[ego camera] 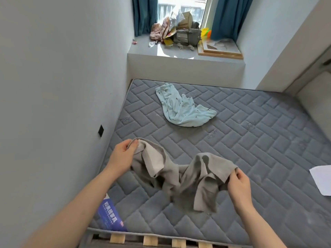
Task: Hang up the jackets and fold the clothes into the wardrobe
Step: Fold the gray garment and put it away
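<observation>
A grey garment (180, 178) hangs crumpled between my two hands above the near part of the grey quilted mattress (250, 140). My left hand (123, 156) pinches its upper left corner. My right hand (238, 183) pinches its right edge, a little lower. The cloth sags in the middle and its lower folds dangle just over the mattress. A light blue patterned garment (184, 110) lies rumpled on the far part of the mattress, apart from both hands.
A white wall runs close along the left, with a black socket (101, 130). A window ledge (179, 56) behind the bed holds bags and boxes. White paper (322, 178) lies at the mattress's right edge. A blue label (110, 216) sits at the near left corner.
</observation>
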Demonstrator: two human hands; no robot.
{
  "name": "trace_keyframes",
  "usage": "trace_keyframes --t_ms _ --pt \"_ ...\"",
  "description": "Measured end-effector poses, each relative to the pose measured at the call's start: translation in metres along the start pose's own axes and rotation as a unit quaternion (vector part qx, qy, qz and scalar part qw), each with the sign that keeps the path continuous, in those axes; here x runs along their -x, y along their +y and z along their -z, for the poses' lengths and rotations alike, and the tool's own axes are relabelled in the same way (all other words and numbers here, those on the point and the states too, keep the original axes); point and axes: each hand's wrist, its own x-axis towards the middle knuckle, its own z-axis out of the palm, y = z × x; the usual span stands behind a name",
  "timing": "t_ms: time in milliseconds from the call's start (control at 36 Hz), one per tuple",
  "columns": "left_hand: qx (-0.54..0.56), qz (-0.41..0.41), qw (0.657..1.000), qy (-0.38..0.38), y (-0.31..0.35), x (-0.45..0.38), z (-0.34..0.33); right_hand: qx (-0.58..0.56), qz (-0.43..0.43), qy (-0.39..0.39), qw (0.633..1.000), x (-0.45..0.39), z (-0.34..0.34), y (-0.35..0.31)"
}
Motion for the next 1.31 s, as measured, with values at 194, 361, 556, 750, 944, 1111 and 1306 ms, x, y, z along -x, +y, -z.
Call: trace_keyframes --t_ms 194,361,556,750,944,1111,1306 --pt "0.050 -0.053 0.992 -0.105 0.096 0.014 -0.015 0.004 -0.049 0.070 0.996 -0.002 0.012 0.002" --pt "0.089 -0.044 0.981 -0.167 0.151 0.021 -0.044 -0.079 0.058 -0.162 0.982 0.073 -0.021 -0.043" --pt "0.147 -0.006 0.967 -0.209 0.191 0.025 -0.058 -0.029 0.130 -0.285 0.949 0.108 -0.065 -0.075" --pt "0.244 0.022 0.958 -0.148 0.207 0.007 -0.024 0.096 0.098 -0.353 0.926 0.110 -0.074 -0.067" --pt "0.289 0.032 0.954 -0.077 0.194 -0.012 0.007 0.170 0.061 -0.256 0.950 0.098 -0.081 -0.040" --pt "0.248 0.048 0.967 -0.045 0.146 -0.029 0.015 0.057 0.070 -0.214 0.973 0.087 -0.062 -0.073" --pt "-0.116 0.029 0.969 -0.214 0.050 0.019 -0.018 -0.100 -0.039 -0.219 0.970 0.067 -0.060 -0.103"
